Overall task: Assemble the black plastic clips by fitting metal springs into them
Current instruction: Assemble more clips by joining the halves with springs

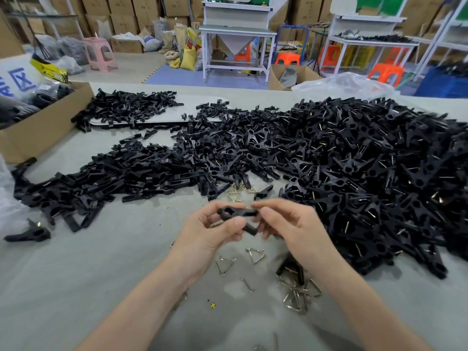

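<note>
- Springs (296,295): thin, shiny wire bent into triangles, loose on the grey surface (76,287) at lower centre. They lie below both hands, and the thickest cluster is nearer our right hand.
- Left hand (210,229): fingers curled round the clip's ringed left end, thumb pressed on top.
- Right hand (286,229): thumb and forefinger pinch the clip's right end.
- Clip (238,214): matte black plastic, held above the surface at frame centre. Its long axis runs left to right, with one leg slanting down-right. We cannot tell whether a spring sits inside.
- Halves (114,173): a flat black heap, middle left.
- Pile (379,173): on the right, glinting with wire, so we judge these finished.
- Box (38,127): cardboard, upper left.
</note>
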{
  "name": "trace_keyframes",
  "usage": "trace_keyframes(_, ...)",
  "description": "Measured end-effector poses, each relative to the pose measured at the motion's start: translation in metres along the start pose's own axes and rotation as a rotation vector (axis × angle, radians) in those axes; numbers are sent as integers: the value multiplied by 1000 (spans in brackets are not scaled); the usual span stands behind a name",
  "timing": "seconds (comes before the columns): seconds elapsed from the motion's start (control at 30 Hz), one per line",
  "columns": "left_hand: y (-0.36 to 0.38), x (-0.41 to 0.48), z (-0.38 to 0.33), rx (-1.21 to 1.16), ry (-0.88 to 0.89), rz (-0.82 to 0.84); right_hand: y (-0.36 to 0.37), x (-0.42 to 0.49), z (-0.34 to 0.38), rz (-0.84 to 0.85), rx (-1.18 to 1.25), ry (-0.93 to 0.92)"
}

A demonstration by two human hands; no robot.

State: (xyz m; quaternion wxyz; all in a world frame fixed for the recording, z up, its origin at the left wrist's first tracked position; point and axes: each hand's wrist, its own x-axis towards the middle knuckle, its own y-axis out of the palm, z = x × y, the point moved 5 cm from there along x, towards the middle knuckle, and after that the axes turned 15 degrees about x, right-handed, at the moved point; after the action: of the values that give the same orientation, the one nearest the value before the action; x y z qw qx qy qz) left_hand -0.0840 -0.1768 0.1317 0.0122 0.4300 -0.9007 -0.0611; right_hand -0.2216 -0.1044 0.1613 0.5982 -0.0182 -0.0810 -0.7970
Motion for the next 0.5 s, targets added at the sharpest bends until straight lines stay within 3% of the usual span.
trace_keyframes(0.17,-24,6,-1,-151,-15,-286,-41,3,39,-54,-547,-97)
trace_keyframes(0.23,-29,7,0,-168,-21,-333,-66,1,49,-28,-652,21)
trace_keyframes(0.37,-27,7,3,-156,-20,-345,-90,-15,41,114,-765,426)
trace_keyframes(0.5,-23,6,7,-88,9,-342,-76,-20,28,127,-965,532)
